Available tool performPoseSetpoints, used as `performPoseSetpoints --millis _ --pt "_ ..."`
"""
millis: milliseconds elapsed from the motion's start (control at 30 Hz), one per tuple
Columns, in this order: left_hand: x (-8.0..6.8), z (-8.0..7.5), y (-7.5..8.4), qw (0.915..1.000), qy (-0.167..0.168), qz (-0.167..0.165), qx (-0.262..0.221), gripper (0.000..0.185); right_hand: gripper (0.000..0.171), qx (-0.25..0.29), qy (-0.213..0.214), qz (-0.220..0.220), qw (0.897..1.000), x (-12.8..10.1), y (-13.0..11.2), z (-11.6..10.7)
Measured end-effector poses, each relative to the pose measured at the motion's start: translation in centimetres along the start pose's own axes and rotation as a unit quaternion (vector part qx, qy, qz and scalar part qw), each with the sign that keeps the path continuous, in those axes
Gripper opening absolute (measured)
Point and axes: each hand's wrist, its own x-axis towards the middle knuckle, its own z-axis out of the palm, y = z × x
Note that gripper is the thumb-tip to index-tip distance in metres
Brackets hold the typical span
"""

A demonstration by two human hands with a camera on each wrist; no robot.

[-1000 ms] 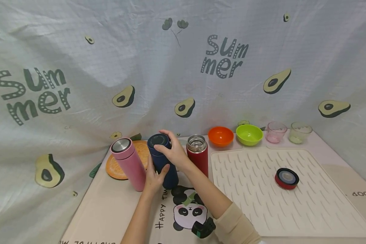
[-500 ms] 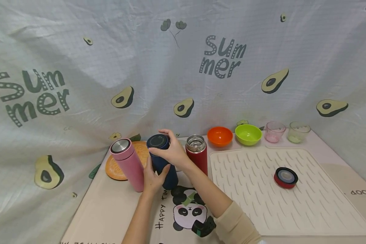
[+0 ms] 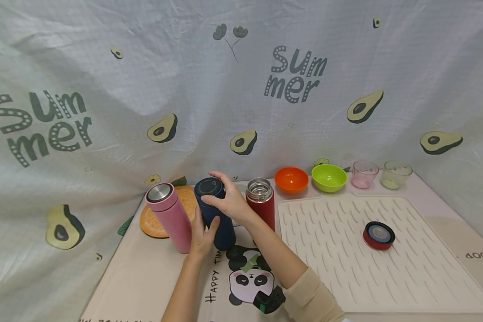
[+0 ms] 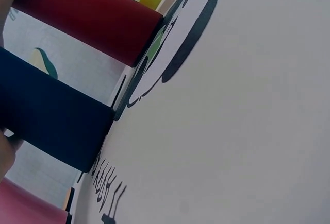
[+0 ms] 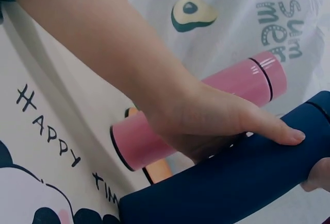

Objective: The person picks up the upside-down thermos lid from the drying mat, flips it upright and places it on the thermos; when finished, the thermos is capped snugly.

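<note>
A dark blue flask [image 3: 215, 214] stands upright between a pink flask [image 3: 170, 217] and a lidless red flask [image 3: 261, 203]. My left hand [image 3: 203, 235] grips the blue flask's body low down, thumb across its front. My right hand [image 3: 225, 197] curls round its cap at the top. The left wrist view shows the blue flask [image 4: 49, 116] and red flask [image 4: 87, 15] from the base. In the right wrist view my left hand [image 5: 206, 118] wraps the blue flask [image 5: 242, 183] in front of the pink flask [image 5: 227, 95].
A red lid [image 3: 379, 235] lies on the white ribbed mat [image 3: 346, 268]. An orange bowl [image 3: 291, 179], a green bowl [image 3: 328, 177] and two small cups [image 3: 364, 174] line the back edge. An orange round mat [image 3: 153, 226] lies behind the pink flask. The avocado cloth [image 3: 104, 89] hangs behind.
My right hand's fingers have shifted slightly round the blue flask's cap. The left hand and the flasks stay where they were.
</note>
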Motion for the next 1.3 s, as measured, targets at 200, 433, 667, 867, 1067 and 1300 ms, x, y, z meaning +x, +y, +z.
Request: performPoseSetpoints --millis 200,433,667,867,1067,1300 --pt "-0.05 0.02 0.20 0.9997 0.006 0.008 0.023 0.059 0.069 -0.009 0.006 0.009 1.000 -0.06 0.03 0.03" --pt "0.01 0.19 0.26 0.9998 0.008 0.011 0.014 0.055 0.065 -0.005 -0.003 0.013 1.000 -0.10 -0.12 -0.18" --pt "0.00 0.18 0.23 0.9999 0.000 0.006 0.016 0.059 0.067 -0.017 -0.008 0.027 0.999 0.04 -0.35 -0.05" --pt "0.04 0.09 -0.06 0.9999 0.004 0.012 0.007 0.060 0.063 0.005 -0.010 0.037 0.999 0.06 -0.35 -0.09" --pt "0.01 0.05 -0.09 0.9999 -0.005 0.015 0.006 0.060 0.059 -0.004 -0.001 0.048 0.999 0.18 -0.35 0.03" --pt "-0.07 -0.06 0.03 0.9999 -0.004 0.002 0.010 0.060 0.059 0.022 0.015 0.037 0.999 0.25 -0.21 0.19"
